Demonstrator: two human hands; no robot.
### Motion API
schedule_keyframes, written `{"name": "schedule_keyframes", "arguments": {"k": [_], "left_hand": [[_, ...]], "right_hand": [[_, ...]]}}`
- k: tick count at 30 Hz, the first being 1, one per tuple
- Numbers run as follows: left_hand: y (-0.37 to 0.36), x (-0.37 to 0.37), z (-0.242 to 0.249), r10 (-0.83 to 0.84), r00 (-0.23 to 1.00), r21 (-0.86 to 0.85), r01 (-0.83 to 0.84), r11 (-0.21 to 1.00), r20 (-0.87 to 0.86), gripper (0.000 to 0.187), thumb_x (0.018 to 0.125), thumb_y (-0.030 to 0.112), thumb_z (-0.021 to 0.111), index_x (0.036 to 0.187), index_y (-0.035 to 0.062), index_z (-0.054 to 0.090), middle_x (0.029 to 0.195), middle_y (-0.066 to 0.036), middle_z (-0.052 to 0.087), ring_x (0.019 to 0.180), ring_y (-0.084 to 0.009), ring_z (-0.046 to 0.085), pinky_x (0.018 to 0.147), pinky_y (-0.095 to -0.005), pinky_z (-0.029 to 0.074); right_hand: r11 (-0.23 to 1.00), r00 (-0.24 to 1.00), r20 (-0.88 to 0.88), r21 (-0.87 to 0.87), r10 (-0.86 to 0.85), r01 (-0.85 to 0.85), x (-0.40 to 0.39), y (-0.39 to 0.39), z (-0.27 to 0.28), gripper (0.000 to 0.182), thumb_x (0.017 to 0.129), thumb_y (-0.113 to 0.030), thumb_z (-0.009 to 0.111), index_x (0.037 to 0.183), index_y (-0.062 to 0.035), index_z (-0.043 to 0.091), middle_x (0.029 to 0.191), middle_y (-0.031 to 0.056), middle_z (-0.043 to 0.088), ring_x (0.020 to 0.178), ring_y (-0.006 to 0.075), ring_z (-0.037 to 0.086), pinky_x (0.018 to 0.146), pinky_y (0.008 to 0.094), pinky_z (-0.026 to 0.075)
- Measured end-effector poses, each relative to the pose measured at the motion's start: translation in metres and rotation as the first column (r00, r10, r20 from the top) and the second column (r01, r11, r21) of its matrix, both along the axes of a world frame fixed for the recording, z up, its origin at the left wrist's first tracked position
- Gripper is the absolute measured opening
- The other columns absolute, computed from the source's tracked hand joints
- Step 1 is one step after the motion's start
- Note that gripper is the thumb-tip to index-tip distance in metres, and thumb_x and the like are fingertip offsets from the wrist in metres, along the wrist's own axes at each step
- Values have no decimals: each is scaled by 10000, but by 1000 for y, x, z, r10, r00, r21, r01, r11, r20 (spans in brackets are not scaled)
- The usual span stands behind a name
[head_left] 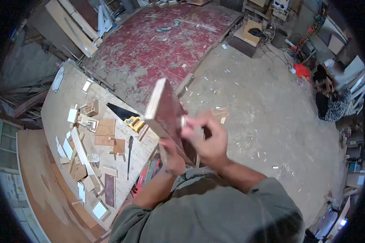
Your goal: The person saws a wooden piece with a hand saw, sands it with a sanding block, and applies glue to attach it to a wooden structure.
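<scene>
A thick wooden board (167,107) with a dark reddish face and pale raw edges is held up on a tilt in front of my body. My left hand (172,157) grips its lower part, the fingers partly hidden behind it. Against the dark face, my right hand (210,139) is closed in a pinch, smeared by motion. A small pale thing shows at its fingertips, too blurred to name. Left of the board, a handsaw (133,122) with a yellow handle and black blade lies on the workbench (65,95).
Wood offcuts (105,127), a small wooden box (92,107), a long black tool (129,158) and a dark red strip (110,190) lie on the bench. Chips dot the concrete floor (263,113). A person (332,97) sits at the far right. Sandals (164,29) rest on red flooring.
</scene>
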State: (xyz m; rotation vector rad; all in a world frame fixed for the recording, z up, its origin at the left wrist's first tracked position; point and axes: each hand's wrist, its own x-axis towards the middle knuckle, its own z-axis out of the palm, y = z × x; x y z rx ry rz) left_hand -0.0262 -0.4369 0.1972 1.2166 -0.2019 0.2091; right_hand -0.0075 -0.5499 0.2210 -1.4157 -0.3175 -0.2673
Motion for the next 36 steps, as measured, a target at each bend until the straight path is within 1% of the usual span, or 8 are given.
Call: {"name": "schedule_keyframes", "arguments": {"k": [2, 4, 12, 15, 25, 28, 30, 36], "left_hand": [[-5, -4, -4, 18, 1000, -101, -20, 995, -16, 824, 977, 677, 279, 1525, 62, 244, 1484, -90, 404, 1361, -253, 396, 1128, -419, 319], [6, -3, -1, -163, 983, -180, 145, 973, -86, 814, 982, 664, 295, 1529, 65, 231, 1485, -89, 398, 1365, -249, 386, 1125, -423, 323], [7, -5, 12, 42, 994, -286, -70, 956, -101, 892, 922, 699, 406, 1486, 18, 289, 1357, -90, 495, 1204, -204, 515, 1001, -378, 441], [14, -5, 20, -34, 992, -274, -1, 962, -122, 878, 922, 702, 407, 1473, 26, 305, 1318, -80, 506, 1177, -194, 519, 986, -375, 441], [28, -2, 0, -66, 990, -283, 29, 959, -123, 899, 904, 723, 430, 1462, 28, 315, 1326, -89, 481, 1156, -187, 509, 951, -340, 439], [28, -3, 2, -73, 988, -287, 32, 957, -134, 917, 914, 715, 419, 1477, 4, 285, 1330, -101, 467, 1163, -198, 501, 985, -367, 423], [27, 0, -6, -26, 997, -180, 13, 984, -73, 938, 922, 700, 422, 1498, -19, 244, 1297, -105, 468, 1162, -207, 498, 997, -382, 429], [27, -4, 14, -28, 997, 185, 16, 983, 65, 954, 929, 675, 436, 1503, -53, 210, 1417, -167, 415, 1249, -217, 487, 944, -341, 481]], "right_hand": [[999, 998, 44, 21, -42, 42, 20, 0, 3, 196, 861, -45, 746, 1024, -6, 645, 959, 40, 611, 904, 117, 561, 840, 269, 435], [975, 946, -301, 217, 122, -56, 28, 2, 8, 178, 882, -21, 714, 1041, -6, 636, 1008, 36, 657, 937, 109, 593, 871, 275, 462], [872, 895, -307, 464, 325, -158, 20, -10, 5, 336, 990, -190, 608, 1253, 18, 580, 1086, 91, 683, 969, 142, 634, 873, 290, 493], [846, 863, -333, 503, 380, -179, 19, -11, 9, 345, 1009, -185, 566, 1293, 9, 557, 1103, 108, 680, 937, 142, 633, 824, 284, 496], [856, 907, -279, 496, 315, -145, 15, -10, 0, 367, 958, -97, 614, 1306, -1, 548, 1083, 77, 645, 892, 122, 610, 747, 289, 500], [946, 958, -189, 285, 214, -155, 11, -9, 1, 419, 896, -23, 682, 1300, -9, 573, 1070, 26, 643, 928, 94, 597, 787, 240, 469], [974, 969, -127, 103, 214, -202, 8, -7, 0, 437, 863, 11, 695, 1279, 7, 563, 1079, 56, 632, 940, 127, 609, 818, 285, 507], [992, 980, -163, 73, 113, -102, -6, 10, -14, 275, 824, -159, 809, 1031, -28, 685, 977, 58, 685, 896, 121, 605, 765, 267, 463]]}}
